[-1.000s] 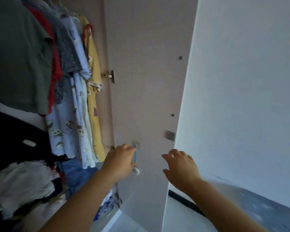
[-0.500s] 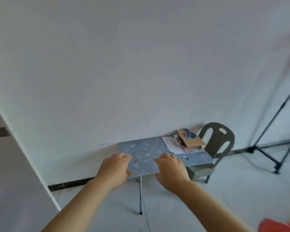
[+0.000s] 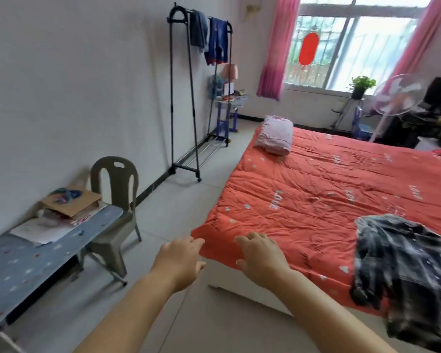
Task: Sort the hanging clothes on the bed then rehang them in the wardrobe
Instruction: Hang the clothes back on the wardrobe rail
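Observation:
A bed [image 3: 316, 200] with a red quilt fills the right half of the view. A dark plaid shirt [image 3: 402, 273] lies crumpled over its near right edge, partly hanging off. My left hand [image 3: 181, 261] and my right hand [image 3: 260, 256] are held out in front of me near the quilt's near corner, fingers relaxed, holding nothing. The right hand is over the quilt's edge; whether it touches is unclear. The wardrobe is out of view.
A folded pink blanket [image 3: 274, 135] sits at the bed's far left corner. A blue folding table [image 3: 36, 253] with papers and a grey plastic chair [image 3: 115, 200] stand at the left wall. Farther back is a black clothes rack [image 3: 196, 98] with dark garments. A fan [image 3: 397, 98] stands by the window.
My view has swung right from the open wardrobe, past the wall and the blue table, to the bed. Both hands stay held out and empty.

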{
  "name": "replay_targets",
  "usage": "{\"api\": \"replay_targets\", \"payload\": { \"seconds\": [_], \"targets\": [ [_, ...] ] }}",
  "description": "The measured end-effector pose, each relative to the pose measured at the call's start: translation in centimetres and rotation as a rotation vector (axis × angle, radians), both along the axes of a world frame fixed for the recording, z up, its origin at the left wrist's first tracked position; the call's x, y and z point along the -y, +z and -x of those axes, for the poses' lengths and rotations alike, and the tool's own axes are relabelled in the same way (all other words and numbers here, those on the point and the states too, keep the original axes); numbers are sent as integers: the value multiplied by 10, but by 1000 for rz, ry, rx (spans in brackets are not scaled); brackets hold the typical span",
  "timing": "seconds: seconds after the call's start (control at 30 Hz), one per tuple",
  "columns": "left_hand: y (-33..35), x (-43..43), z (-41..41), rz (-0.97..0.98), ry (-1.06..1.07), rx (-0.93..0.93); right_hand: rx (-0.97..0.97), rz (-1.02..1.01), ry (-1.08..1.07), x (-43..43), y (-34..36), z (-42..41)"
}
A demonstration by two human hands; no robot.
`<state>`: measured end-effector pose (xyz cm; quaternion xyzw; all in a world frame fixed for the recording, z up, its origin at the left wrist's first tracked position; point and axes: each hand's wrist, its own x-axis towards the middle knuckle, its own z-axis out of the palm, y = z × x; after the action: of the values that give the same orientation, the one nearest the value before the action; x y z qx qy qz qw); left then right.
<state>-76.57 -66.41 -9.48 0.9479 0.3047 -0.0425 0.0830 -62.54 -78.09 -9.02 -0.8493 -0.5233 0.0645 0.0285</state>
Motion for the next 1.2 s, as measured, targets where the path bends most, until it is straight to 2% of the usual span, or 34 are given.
{"api": "replay_targets", "payload": {
  "seconds": [0.27,0.43,0.6,0.9,1.2],
  "targets": [
    [1,119,-229,-29,-367,-12,-13,19,-342,152,-12,-177],
    [0,199,-356,-46,-505,-52,3,33,-490,245,-14,-276],
    [-5,263,-450,-34,-627,-88,-49,47,-623,316,-20,-351],
    [-40,326,-615,5,-763,-146,-115,82,-770,388,-53,-492],
    [-71,353,-787,60,-774,-217,-191,152,-806,421,-80,-658]
  ]
}}
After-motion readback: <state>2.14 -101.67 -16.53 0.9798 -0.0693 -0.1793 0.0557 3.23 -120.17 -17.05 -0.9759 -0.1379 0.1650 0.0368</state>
